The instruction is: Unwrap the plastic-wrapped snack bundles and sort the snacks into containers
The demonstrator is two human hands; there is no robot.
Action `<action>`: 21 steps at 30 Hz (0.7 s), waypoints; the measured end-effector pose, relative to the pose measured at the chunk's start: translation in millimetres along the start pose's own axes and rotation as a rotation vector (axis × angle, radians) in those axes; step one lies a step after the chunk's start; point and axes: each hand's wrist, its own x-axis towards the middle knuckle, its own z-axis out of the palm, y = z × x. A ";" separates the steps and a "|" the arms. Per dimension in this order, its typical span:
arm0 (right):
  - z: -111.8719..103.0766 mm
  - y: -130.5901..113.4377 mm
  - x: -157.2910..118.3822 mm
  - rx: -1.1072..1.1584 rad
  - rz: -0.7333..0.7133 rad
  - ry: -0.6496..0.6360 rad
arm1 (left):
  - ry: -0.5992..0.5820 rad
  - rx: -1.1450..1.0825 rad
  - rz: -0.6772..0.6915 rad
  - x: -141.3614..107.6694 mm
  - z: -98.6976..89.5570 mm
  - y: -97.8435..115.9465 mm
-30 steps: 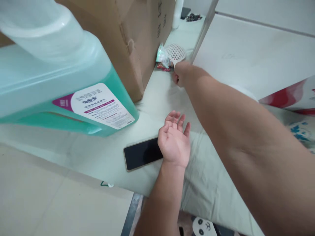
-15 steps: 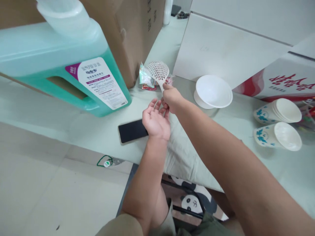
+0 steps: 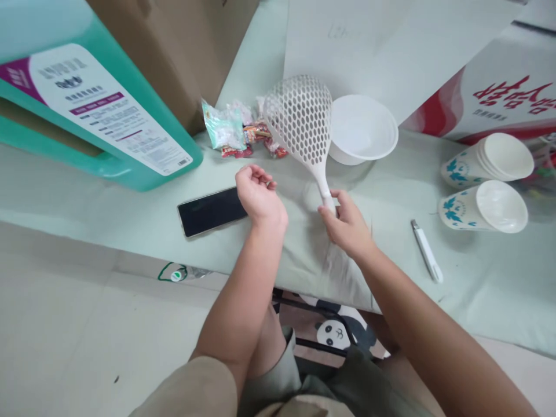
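Note:
My right hand point(image 3: 347, 223) is closed round the handle of a white plastic strainer ladle point(image 3: 302, 119) with a honeycomb-holed bowl. The ladle is raised, its head overlapping the left rim of a white bowl point(image 3: 365, 130) in view. My left hand point(image 3: 260, 194) hovers palm up to the left of the handle, fingers loosely curled and no object visible in it. It covers the right end of a black-screened phone point(image 3: 211, 212) on the table. Behind the ladle's head lie several small wrapped snack packets point(image 3: 226, 128).
A large jug of green liquid point(image 3: 143, 136) stands left, beside a brown cardboard box point(image 3: 174, 52). Paper cups point(image 3: 458, 205) lie tilted at the right, near a white box cutter point(image 3: 426, 252). White cartons point(image 3: 391, 46) line the back. The cloth-covered table point(image 3: 304, 272) ends near my lap.
My right hand has swung the strainer ladle rightward and nearer. My left hand has come away from the handle, its fingers more curled. The camera view has shifted, bringing the box cutter into sight.

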 end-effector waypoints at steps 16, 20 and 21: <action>36.0 31.3 -99.0 0.296 0.341 -0.005 | -0.046 0.050 0.010 10.7 -3.9 3.8; 54.6 34.6 -108.6 0.412 0.396 -0.031 | -0.037 0.010 0.003 10.9 -6.5 12.6; 57.6 33.6 -107.7 0.431 0.402 -0.019 | -0.030 -0.003 -0.001 10.3 -6.5 15.0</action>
